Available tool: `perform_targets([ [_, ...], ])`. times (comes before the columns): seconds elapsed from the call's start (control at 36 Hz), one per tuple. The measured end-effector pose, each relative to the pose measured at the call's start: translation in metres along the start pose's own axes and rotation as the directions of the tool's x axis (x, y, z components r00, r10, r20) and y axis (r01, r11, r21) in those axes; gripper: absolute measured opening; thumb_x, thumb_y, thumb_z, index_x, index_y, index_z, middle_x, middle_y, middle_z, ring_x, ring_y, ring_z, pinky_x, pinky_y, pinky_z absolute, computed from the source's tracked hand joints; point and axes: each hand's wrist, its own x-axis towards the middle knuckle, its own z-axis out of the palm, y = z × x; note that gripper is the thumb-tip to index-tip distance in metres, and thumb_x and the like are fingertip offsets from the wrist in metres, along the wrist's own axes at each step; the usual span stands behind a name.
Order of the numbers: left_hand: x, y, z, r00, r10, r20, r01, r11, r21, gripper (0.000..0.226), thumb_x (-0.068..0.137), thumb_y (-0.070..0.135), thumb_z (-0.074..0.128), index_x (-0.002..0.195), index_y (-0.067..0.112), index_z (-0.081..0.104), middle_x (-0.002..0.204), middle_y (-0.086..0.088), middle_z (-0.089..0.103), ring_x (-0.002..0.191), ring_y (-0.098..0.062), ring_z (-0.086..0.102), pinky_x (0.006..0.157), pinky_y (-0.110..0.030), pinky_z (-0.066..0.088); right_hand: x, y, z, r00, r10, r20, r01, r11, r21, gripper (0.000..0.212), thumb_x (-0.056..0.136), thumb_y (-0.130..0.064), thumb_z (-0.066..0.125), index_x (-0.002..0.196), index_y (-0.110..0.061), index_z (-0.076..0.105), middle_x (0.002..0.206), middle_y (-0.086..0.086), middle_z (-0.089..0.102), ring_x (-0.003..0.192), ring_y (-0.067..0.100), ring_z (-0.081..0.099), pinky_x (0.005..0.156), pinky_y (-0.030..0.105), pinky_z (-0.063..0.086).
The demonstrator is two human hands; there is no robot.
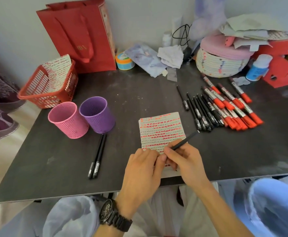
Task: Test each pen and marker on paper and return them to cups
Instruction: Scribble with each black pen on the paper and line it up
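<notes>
The right grip [186, 159] is clenched around a black pen [184, 140], its tip down on the paper [162, 130] at the centre of the frame. The sheet is covered in rows of red and dark test strokes. The left grip [145, 168] rests on the paper's lower left corner with bent fingers; whether it pinches anything I cannot tell. Left of centre a pink cup [68, 119] and a purple cup [97, 115] stand side by side. 2 black pens [97, 156] lie on the desk [54, 159] just below the purple one. At centre right lies a row of black pens [201, 113], with red-capped markers [233, 106] beside it.
</notes>
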Motion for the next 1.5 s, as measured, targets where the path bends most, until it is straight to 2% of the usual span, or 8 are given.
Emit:
perform_targets([
  [0.14, -0.002, 0.004, 0.004, 1.0, -0.009, 0.02, 0.011, 0.998, -0.066, 0.04, 0.103, 0.049, 0.029, 0.073, 0.032, 0.048, 0.069, 0.019, 0.044, 0.072, -0.007, 0.038, 0.064, -0.029, 0.03, -0.001, 0.001, 0.001, 0.999, 0.029, -0.015, -0.028, 0.998, 0.049, 0.015, 0.086, -0.02, 0.066, 0.075, -0.026, 0.074, 0.066, 0.004, 0.068, 0.054, 0.008, 0.054, 0.048, 0.019, 0.043],
  [0.28, -0.012, -0.001, 0.003, 0.961, -0.26, 0.096, 0.271, 0.814, -0.513, 0.05, 0.094, 0.064, 0.033, 0.07, 0.022, 0.044, 0.068, 0.02, 0.051, 0.069, -0.004, 0.042, 0.065, -0.02, 0.034, 0.009, -0.002, -0.013, 0.978, 0.076, -0.192, -0.028, 0.971, 0.239, 0.018, 0.086, -0.022, 0.063, 0.069, -0.024, 0.069, 0.051, 0.002, 0.05, 0.045, 0.012, 0.042, 0.048, 0.024, 0.037],
  [0.42, -0.023, -0.025, -0.011, 0.969, -0.247, -0.014, 0.225, 0.902, -0.367, 0.046, 0.095, 0.066, 0.037, 0.077, 0.025, 0.048, 0.081, 0.014, 0.053, 0.083, -0.013, 0.051, 0.072, -0.027, 0.042, 0.006, 0.003, -0.009, 0.993, -0.003, -0.12, 0.008, 0.999, 0.038, 0.015, 0.088, -0.023, 0.064, 0.074, -0.027, 0.068, 0.06, -0.002, 0.056, 0.051, 0.009, 0.048, 0.049, 0.019, 0.041],
  [0.53, -0.017, -0.04, -0.02, 0.99, -0.133, -0.052, 0.124, 0.981, -0.146, 0.028, 0.091, 0.051, 0.055, 0.11, 0.03, 0.057, 0.101, 0.029, 0.052, 0.1, -0.001, 0.052, 0.086, -0.01, 0.036, 0.004, 0.002, -0.008, 0.991, -0.016, -0.131, 0.022, 0.999, 0.04, 0.006, 0.083, -0.022, 0.067, 0.077, -0.023, 0.07, 0.066, -0.002, 0.063, 0.051, 0.01, 0.053, 0.048, 0.018, 0.043],
  [0.67, -0.016, -0.05, -0.015, 0.991, -0.108, 0.085, 0.112, 0.993, -0.041, 0.06, 0.094, 0.035, 0.065, 0.147, 0.024, 0.04, 0.132, 0.011, 0.056, 0.143, -0.01, 0.037, 0.121, -0.044, 0.027, 0.003, 0.001, -0.005, 0.988, -0.078, -0.132, 0.073, 0.997, -0.04, 0.01, 0.092, -0.003, 0.068, 0.087, -0.011, 0.072, 0.07, 0.01, 0.07, 0.048, 0.016, 0.054, 0.05, 0.022, 0.046],
  [0.92, -0.017, -0.049, -0.015, 0.995, -0.066, 0.08, 0.068, 0.997, -0.025, 0.045, 0.096, 0.035, 0.06, 0.139, 0.03, 0.049, 0.135, 0.021, 0.055, 0.146, -0.003, 0.031, 0.125, -0.038, 0.015, -0.001, -0.012, 0.011, 0.995, -0.098, -0.035, 0.085, 0.961, -0.263, 0.015, 0.091, -0.017, 0.074, 0.079, -0.021, 0.067, 0.067, 0.008, 0.069, 0.052, 0.015, 0.062, 0.051, 0.026, 0.051],
  [1.17, -0.016, -0.053, -0.011, 0.993, -0.093, 0.067, 0.095, 0.995, -0.03, 0.048, 0.095, 0.038, 0.061, 0.141, 0.031, 0.049, 0.1, 0.029, 0.043, 0.146, 0.001, 0.03, 0.125, -0.032, 0.013, -0.002, 0.008, 0.02, 0.991, -0.116, -0.069, 0.068, 0.874, -0.482, 0.022, 0.088, -0.023, 0.078, 0.071, -0.024, 0.064, 0.063, -0.011, 0.069, 0.058, 0.007, 0.068, 0.053, 0.012, 0.05],
  [1.5, -0.015, -0.052, -0.01, 0.993, -0.118, 0.025, 0.119, 0.992, -0.035, 0.052, 0.091, 0.038, 0.067, 0.14, 0.032, 0.051, 0.132, 0.015, 0.06, 0.144, 0.002, 0.033, 0.119, -0.014, 0.0, -0.004, 0.017, 0.016, 0.989, -0.145, -0.005, 0.116, 0.809, -0.577, 0.026, 0.088, -0.02, 0.076, 0.069, -0.024, 0.06, 0.057, -0.012, 0.066, 0.055, 0.005, 0.064, 0.054, 0.008, 0.042],
])
